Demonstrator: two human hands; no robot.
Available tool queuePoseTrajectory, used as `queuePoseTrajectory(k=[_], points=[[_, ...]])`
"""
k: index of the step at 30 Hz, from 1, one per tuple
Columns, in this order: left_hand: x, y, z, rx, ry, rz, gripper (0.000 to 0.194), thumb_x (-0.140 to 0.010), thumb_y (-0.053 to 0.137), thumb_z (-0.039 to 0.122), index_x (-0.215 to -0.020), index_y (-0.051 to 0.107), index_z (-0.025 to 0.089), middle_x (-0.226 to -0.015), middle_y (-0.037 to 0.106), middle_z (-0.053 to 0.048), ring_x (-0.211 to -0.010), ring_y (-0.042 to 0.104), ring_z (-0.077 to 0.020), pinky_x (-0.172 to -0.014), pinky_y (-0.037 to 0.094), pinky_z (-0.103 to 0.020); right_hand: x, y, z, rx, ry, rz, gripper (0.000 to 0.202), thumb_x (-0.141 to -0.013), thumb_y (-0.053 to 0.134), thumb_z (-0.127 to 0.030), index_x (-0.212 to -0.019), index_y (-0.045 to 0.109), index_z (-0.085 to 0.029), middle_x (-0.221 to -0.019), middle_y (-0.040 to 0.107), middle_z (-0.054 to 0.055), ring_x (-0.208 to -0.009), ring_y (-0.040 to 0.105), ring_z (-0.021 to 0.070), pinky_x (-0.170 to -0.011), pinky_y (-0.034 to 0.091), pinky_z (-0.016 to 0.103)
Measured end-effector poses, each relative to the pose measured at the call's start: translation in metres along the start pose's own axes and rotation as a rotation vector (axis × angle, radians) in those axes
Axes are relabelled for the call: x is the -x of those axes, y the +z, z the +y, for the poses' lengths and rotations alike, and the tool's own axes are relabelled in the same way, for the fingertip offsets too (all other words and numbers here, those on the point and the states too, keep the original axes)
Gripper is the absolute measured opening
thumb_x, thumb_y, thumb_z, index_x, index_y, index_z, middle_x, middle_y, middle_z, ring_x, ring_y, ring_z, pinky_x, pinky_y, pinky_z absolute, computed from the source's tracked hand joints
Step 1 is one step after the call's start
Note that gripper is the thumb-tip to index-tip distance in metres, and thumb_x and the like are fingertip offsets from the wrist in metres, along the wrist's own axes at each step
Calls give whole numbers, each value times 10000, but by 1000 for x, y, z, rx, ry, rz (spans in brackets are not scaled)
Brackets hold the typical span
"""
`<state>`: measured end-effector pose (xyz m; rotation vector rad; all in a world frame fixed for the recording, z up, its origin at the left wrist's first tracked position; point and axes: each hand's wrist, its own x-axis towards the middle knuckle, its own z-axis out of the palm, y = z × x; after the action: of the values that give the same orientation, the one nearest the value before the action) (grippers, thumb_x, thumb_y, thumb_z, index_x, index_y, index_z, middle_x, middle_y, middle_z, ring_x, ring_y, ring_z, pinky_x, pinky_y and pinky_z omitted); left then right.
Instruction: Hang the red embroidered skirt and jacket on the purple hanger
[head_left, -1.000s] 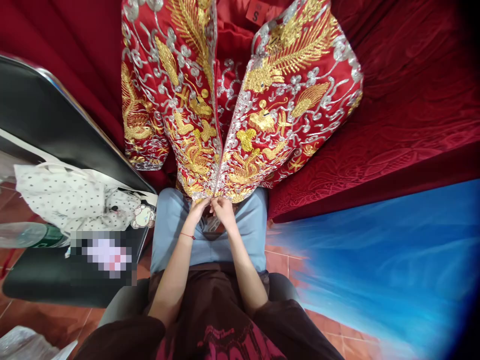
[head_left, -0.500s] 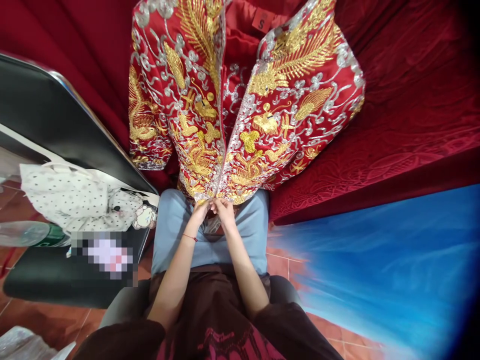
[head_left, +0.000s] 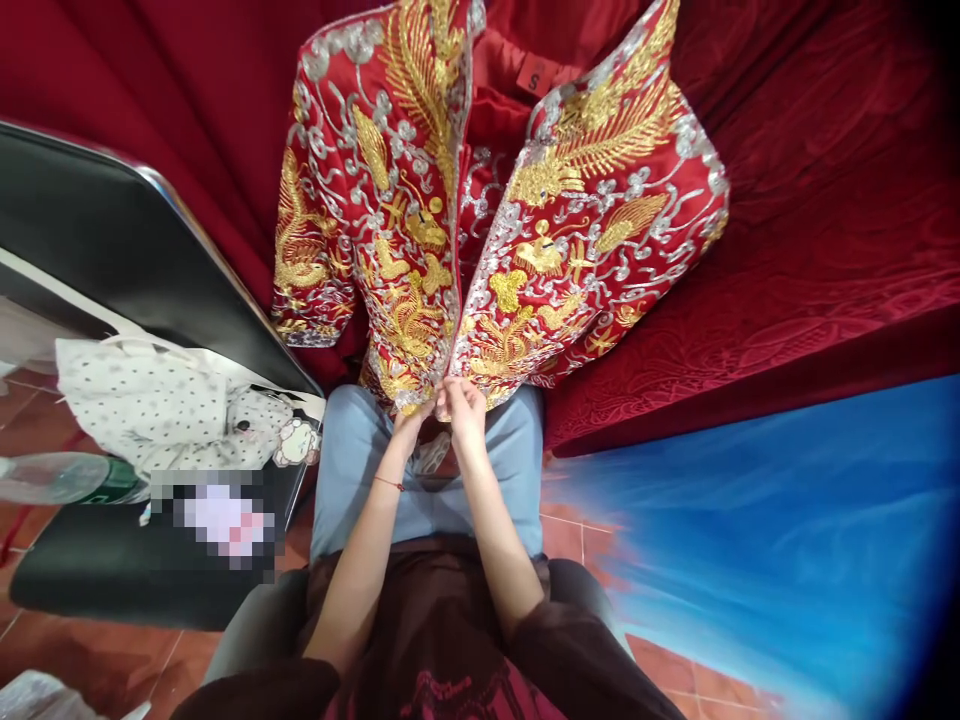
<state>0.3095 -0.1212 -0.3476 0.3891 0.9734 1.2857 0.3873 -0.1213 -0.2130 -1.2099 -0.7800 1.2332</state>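
A red jacket (head_left: 570, 300) with thick gold and silver embroidery spreads in front of me, its hem reaching my lap. Its front panels are parted at the neck and meet near the hem. My left hand (head_left: 415, 420) is closed on the bottom edge of the left panel. Right beside it, my right hand (head_left: 463, 408) pinches the front edge just above the hem. Whether a zip or fastener lies between the fingertips cannot be made out. Inside the collar a red size label (head_left: 535, 76) reads S.
On my left, a black chair (head_left: 97, 220) bears a white spotted cloth bag (head_left: 180, 400), a plastic bottle (head_left: 67, 478) and a blurred-out item (head_left: 225, 520). Dark red drapery (head_left: 810, 200) hangs behind and right. A blue painted surface (head_left: 787, 500) lies low on the right.
My right hand has shifted slightly up along the front edge, its fingers more curled. The left hand keeps to the hem. The whole view has shifted a little.
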Motion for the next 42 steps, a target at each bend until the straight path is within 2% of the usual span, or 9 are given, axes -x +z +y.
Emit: queuePoseTrajectory(k=[5, 9, 11, 12, 14, 17, 20, 27, 42], points=[[6, 4, 16, -320, -36, -44, 526, -734, 761, 421, -1187, 668, 170, -1236, 710, -92, -1160, 651, -206, -1014, 487, -321, -19, 15, -58, -5, -217, -62, 278, -836, 600, -472, -764, 631, -205, -537, 550, -57, -398, 395, 65, -422, 320, 223], [19, 2, 60, -815, -333, -211, 351, -608, 846, 446, -709, 723, 133, -658, 728, -95, -703, 703, -247, -743, 540, -352, -25, 12, -74, 30, -217, -142, 294, -827, 621, -482, -724, 618, -206, -504, 544, -59, -390, 417, 66, -411, 318, 219], [31, 11, 91, -999, -326, -243, 362, -589, 857, 439, -515, 634, 164, -474, 621, -60, -588, 648, -236, -689, 504, -344, -25, 9, -71, 48, -207, -151, 303, -829, 624, -495, -736, 621, -207, -491, 539, -62, -388, 412, 68, -408, 315, 218], [36, 20, 106, -1074, -244, -240, 363, -658, 812, 457, -519, 624, 178, -495, 628, -53, -620, 649, -228, -704, 488, -327, -24, 8, -70, 54, -206, -155, 306, -832, 623, -500, -746, 625, -206, -483, 533, -64, -385, 407, 68, -409, 314, 219], [46, 45, 132, -1241, 187, -220, 262, -818, 674, 432, -689, 658, 204, -706, 714, -36, -751, 673, -205, -742, 464, -288, -21, 8, -68, 57, -207, -166, 308, -840, 621, -501, -759, 627, -204, -466, 519, -70, -378, 398, 70, -414, 316, 222], [47, 86, 153, -1400, 622, -71, 119, -842, 634, 287, -945, 633, 226, -973, 719, -49, -901, 676, -213, -734, 440, -269, -17, 10, -71, 51, -208, -183, 301, -849, 622, -493, -773, 623, -202, -449, 502, -76, -381, 398, 75, -436, 335, 229], [36, 107, 152, -1449, 736, -60, 182, -840, 582, 156, -1008, 612, 219, -996, 701, -84, -915, 671, -248, -703, 423, -281, -15, 13, -74, 54, -211, -162, 298, -845, 625, -491, -790, 623, -198, -457, 508, -72, -405, 407, 80, -459, 345, 230], [20, 109, 132, -1321, 762, -81, 217, -939, 481, 180, -1080, 643, 212, -918, 721, -98, -828, 677, -244, -690, 407, -288, -21, 24, -79, 1, -242, -35, 308, -838, 627, -486, -760, 628, -188, -496, 500, -62, -431, 372, 74, -449, 311, 224], [18, 114, 129, -1412, 826, -1, 290, -1013, 418, 354, -1058, 648, 184, -1005, 745, -144, -847, 716, -262, -687, 421, -297, -79, 61, -207, 114, -581, -74, 289, -884, 570, -409, -690, 570, -195, -523, 593, -36, -415, 405, 69, -460, 328, 223]])
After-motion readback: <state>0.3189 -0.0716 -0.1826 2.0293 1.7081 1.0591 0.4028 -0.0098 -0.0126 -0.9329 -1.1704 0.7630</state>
